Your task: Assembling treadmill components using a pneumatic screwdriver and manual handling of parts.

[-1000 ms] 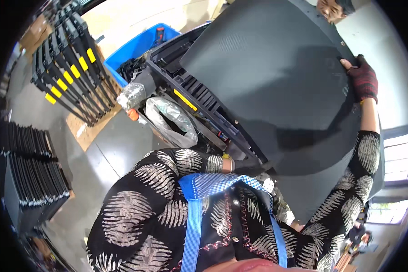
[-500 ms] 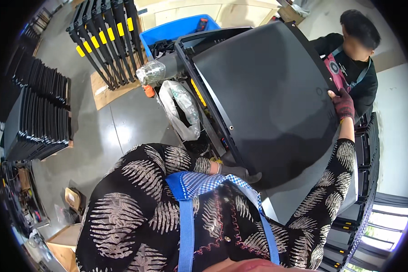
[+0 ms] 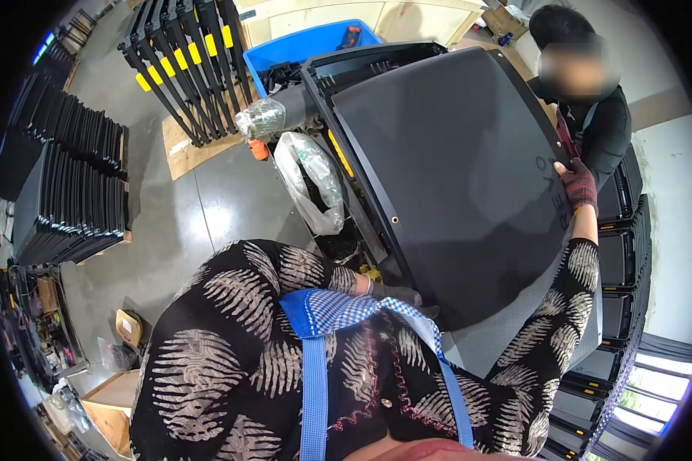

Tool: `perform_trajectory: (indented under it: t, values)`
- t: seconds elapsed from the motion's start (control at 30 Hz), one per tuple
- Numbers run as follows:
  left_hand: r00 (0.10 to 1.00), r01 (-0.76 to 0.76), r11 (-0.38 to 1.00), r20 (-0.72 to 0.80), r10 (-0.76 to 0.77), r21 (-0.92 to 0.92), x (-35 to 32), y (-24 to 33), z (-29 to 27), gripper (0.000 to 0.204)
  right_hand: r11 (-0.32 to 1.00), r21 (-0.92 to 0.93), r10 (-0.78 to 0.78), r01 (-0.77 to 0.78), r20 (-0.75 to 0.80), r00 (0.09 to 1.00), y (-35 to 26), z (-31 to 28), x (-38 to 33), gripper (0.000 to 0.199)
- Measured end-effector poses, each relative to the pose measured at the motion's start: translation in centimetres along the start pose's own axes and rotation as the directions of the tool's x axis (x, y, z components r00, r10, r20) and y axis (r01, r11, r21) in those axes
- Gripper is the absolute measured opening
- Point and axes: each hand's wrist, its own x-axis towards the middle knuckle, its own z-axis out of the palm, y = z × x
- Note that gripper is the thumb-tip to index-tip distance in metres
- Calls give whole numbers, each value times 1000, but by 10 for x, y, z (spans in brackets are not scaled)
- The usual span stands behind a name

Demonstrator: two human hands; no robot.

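A large black board, with small holes along its edges, lies tilted over a dark frame. My right hand, in a dark red and black knitted glove with the thumb tip bare, grips the board's right edge. My left hand, in a grey glove, is at the near left corner of the board, its fingers bent at the edge and partly hidden by my collar. Beneath the board's near right side shows a grey textured sheet.
A co-worker leans in at the far right end. Left of the frame are a plastic bag and a blue bin of black parts. Black uprights stand behind; stacked panels stand at left, more black frames at right.
The board has shifted slightly, and its far edge sits a little lower in view. The co-worker has bent farther over it. Both my hands keep nearly the same places.
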Motion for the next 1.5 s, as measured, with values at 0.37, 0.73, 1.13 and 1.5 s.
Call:
perform_trajectory:
  t: [0.37,0.73,1.13,1.5]
  values:
    - [994,-103,994,42,104,-21,1,-8,-2,43,996,-50,-77,73,-101,992,-13,-5,-12,76]
    - [991,-132,989,-16,132,-60,-7,-19,6,43,996,-41,-79,75,-82,994,-17,-2,-12,77]
    - [945,249,907,120,-304,341,7,-10,13,63,995,-43,-99,95,-86,991,20,19,13,77]
    - [964,250,968,106,-245,-28,3,28,-5,63,998,40,-36,38,-42,998,16,19,10,76]
